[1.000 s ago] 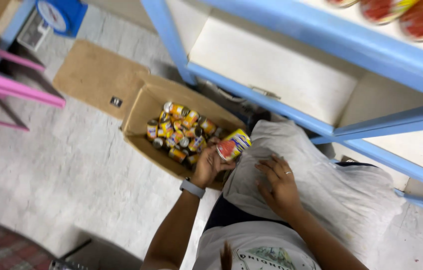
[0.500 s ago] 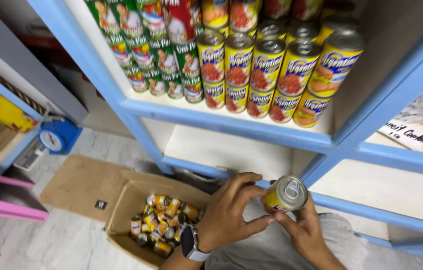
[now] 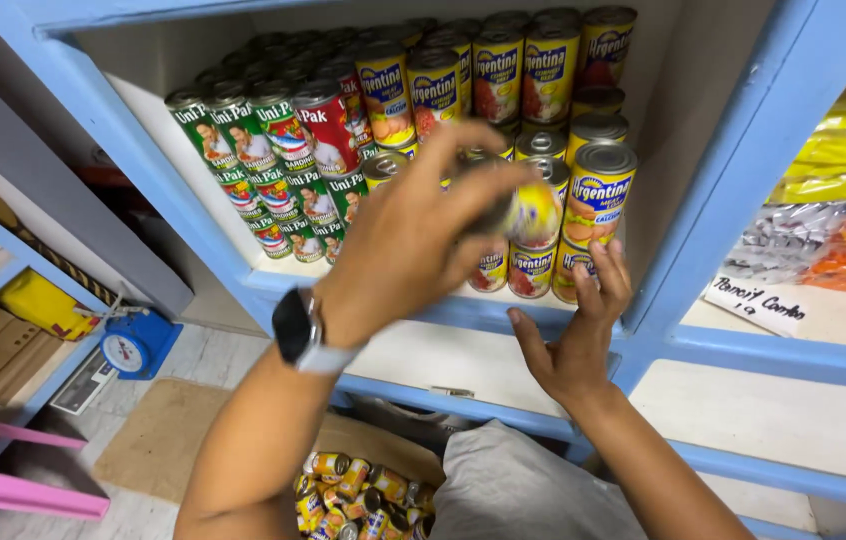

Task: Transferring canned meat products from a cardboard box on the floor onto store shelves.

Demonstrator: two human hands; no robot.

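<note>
Left hand w/ a watch on the wrist is wrapped around a yellow can, holding it up at the front of the shelf, right by the stacked yellow cans. Right hand is open, fingers spread, fingertips touching the bottom row of cans at the shelf edge. Green cans sit further left. Box of more cans is on the floor below.

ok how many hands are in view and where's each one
2. The left hand, smartwatch on its wrist, grips a yellow can at the shelf front. The right hand reaches up, fingertips against a bottom-row can at the shelf edge.
</note>
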